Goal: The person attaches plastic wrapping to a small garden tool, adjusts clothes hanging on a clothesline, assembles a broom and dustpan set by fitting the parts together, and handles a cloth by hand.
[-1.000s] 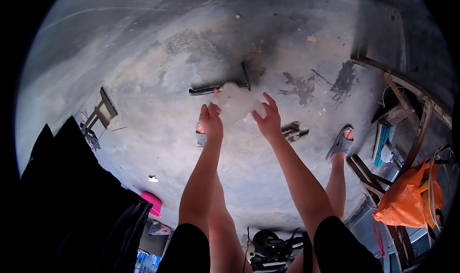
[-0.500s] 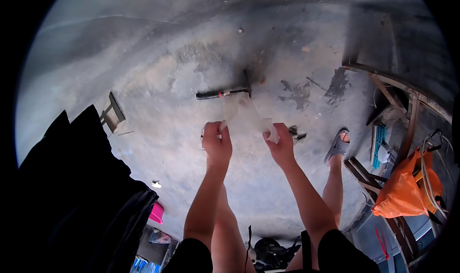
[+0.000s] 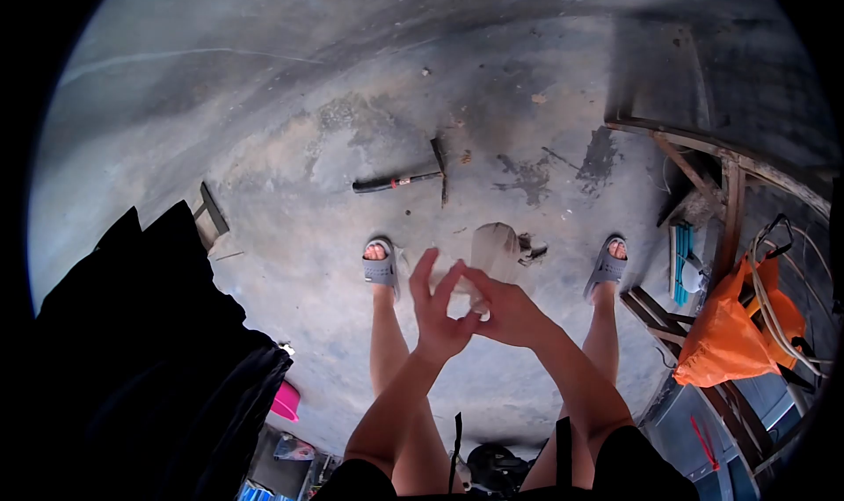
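A thin, translucent plastic bag (image 3: 495,248) hangs just beyond my hands, in front of the floor. My right hand (image 3: 510,312) is closed, pinching the gathered end of the bag between thumb and fingers. Against it rests my left hand (image 3: 437,318), its fingers stretched out and its thumb near the right thumb. Part of the bag is hidden behind the fingers. Farther ahead on the concrete lies a pick-like tool (image 3: 387,184) with a black handle, a red band and a narrow dark head.
Grey sandals (image 3: 380,264) are on my feet, set apart on the floor. To the right stands a rusty metal frame (image 3: 731,211) with an orange bag (image 3: 725,330) and cables. Dark cloth (image 3: 149,352) fills the left side. A pink container (image 3: 286,402) shows at lower left.
My hands have come together from being apart, with the left fingers now extended. The bag, stretched between both hands before, now hangs from the right hand. The left sandal has come into view.
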### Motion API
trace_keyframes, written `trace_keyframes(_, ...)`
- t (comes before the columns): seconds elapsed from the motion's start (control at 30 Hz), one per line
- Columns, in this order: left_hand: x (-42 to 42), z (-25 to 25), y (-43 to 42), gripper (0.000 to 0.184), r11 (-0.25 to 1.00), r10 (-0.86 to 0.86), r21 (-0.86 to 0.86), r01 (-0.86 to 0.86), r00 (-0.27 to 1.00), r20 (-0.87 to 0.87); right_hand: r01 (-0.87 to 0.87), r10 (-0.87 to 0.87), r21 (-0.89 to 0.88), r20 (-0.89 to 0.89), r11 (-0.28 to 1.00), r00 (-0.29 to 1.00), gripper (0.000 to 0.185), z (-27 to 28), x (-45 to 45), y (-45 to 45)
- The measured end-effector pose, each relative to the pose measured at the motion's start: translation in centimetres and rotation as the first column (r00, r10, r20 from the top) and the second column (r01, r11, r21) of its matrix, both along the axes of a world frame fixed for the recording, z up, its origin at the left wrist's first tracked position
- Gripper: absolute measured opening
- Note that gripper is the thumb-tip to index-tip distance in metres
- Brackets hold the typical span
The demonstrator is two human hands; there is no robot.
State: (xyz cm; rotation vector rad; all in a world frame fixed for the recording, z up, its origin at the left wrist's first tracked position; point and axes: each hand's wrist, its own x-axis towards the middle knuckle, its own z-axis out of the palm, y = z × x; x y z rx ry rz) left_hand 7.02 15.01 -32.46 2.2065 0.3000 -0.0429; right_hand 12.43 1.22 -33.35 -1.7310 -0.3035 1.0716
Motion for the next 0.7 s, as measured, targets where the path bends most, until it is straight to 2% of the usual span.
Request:
trace_keyframes(0.03, 0.4, -0.1, -0.3, 0.060, 0.995, -0.072, -0.064, 0.072, 0.997, 0.005, -0.031, 0.030, -0.040, -0.038, 0.999, 0.999, 0.049, -0.2, -0.5, -0.3)
trace_keyframes(0.07, 0.4, -0.4, -0.5, 0.055, 0.982, -0.101, -0.168, 0.088, 0.993, -0.067, -0.031, 0.029, -0.041, -0.038, 0.999, 0.999, 0.049, -0.5, -0.8, -0.8)
trace_keyframes(0.1, 0.2, -0.9, -0.6, 0.055, 0.982, -0.101, -0.168, 0.089, 0.993, -0.066, -0.044, 0.041, -0.094, -0.032, 0.995, 0.999, 0.040, -1.0, -0.9, -1.5)
trace_keyframes(0.13, 0.0, -1.4, -0.7, 0.050, 0.964, -0.101, -0.263, 0.031, 0.961, -0.256, -0.057, 0.054, -0.146, -0.026, 0.988, 0.998, 0.031, -1.5, -1.2, -2.1)
trace_keyframes(0.17, -0.2, -1.7, -0.8, 0.046, 0.938, -0.117, -0.343, -0.044, 0.892, -0.436, -0.057, 0.053, -0.145, -0.026, 0.988, 0.998, 0.031, -2.7, -2.2, -2.6)
trace_keyframes(0.2, -0.4, -1.6, -1.3, 0.038, 0.864, -0.053, -0.450, -0.227, 0.846, -0.530, 0.007, -0.013, -0.095, -0.071, 0.995, 0.997, 0.025, -4.1, -3.7, -3.1)
trace_keyframes(0.27, -0.3, -1.2, -1.3, 0.033, 0.867, -0.048, -0.438, -0.237, 0.835, -0.548, 0.072, -0.077, -0.047, -0.119, 0.996, 0.990, 0.020, -4.4, -4.4, -3.0)
trace_keyframes(0.33, -0.8, -1.3, -1.3, 0.028, 0.870, -0.042, -0.425, -0.250, 0.821, -0.569, 0.289, -0.276, -0.018, -0.352, 0.957, 0.894, 0.022, -3.1, -4.2, -2.3)
trace_keyframes(0.37, -1.6, -1.9, -0.9, 0.024, 0.756, -0.032, -0.527, -0.389, 0.781, -0.624, 0.289, -0.277, -0.019, -0.353, 0.957, 0.894, 0.022, -3.2, -4.0, -2.4)
trace_keyframes(0.4, -2.1, -2.3, -0.5, 0.019, 0.611, -0.036, -0.598, -0.519, 0.736, -0.676, 0.354, -0.322, -0.023, -0.473, 0.935, 0.820, 0.022, -3.5, -3.7, -2.6)
trace_keyframes(0.43, -2.6, -2.5, -0.1, 0.019, 0.611, -0.037, -0.598, -0.519, 0.736, -0.676, 0.416, -0.357, -0.036, -0.585, 0.909, 0.729, 0.023, -3.7, -3.3, -2.8)
trace_keyframes(0.5, -3.6, -2.7, 1.0, 0.015, 0.647, -0.074, -0.604, -0.465, 0.750, -0.657, 0.429, -0.338, 0.010, -0.601, 0.903, 0.724, 0.015, -4.0, -3.1, -3.0)
trace_keyframes(0.53, -3.9, -3.0, 1.5, 0.018, 0.761, -0.155, -0.626, -0.173, 0.887, -0.434, 0.313, -0.273, 0.037, -0.400, 0.949, 0.875, 0.016, -4.0, -3.2, -2.9)
trace_keyframes(0.57, -4.0, -3.4, 1.5, 0.018, 0.760, -0.157, -0.626, -0.173, 0.886, -0.436, 0.190, -0.181, 0.034, -0.176, 0.981, 0.968, 0.018, -4.0, -3.4, -2.8)
trace_keyframes(0.6, -2.8, -2.9, 1.5, 0.020, 0.808, -0.083, -0.577, -0.119, 0.947, -0.311, 0.192, -0.183, 0.033, -0.179, 0.981, 0.967, 0.018, -3.8, -3.5, -2.8)
trace_keyframes(0.63, -1.6, -2.4, 1.5, 0.023, 0.853, -0.019, -0.516, -0.074, 0.985, -0.171, 0.053, -0.052, 0.030, -0.026, 0.998, 0.998, 0.015, -3.5, -3.5, -2.7)
trace_keyframes(0.67, -0.5, -1.8, 0.8, 0.029, 0.828, 0.007, -0.547, -0.125, 0.977, -0.213, -0.084, 0.083, 0.006, 0.125, 0.996, 0.989, 0.012, -3.2, -3.5, -2.5)
trace_keyframes(0.7, -0.1, -2.4, 0.5, 0.029, 0.829, 0.006, -0.545, -0.125, 0.977, -0.215, -0.083, 0.081, 0.008, 0.123, 0.997, 0.989, 0.012, -2.8, -3.4, -2.2)
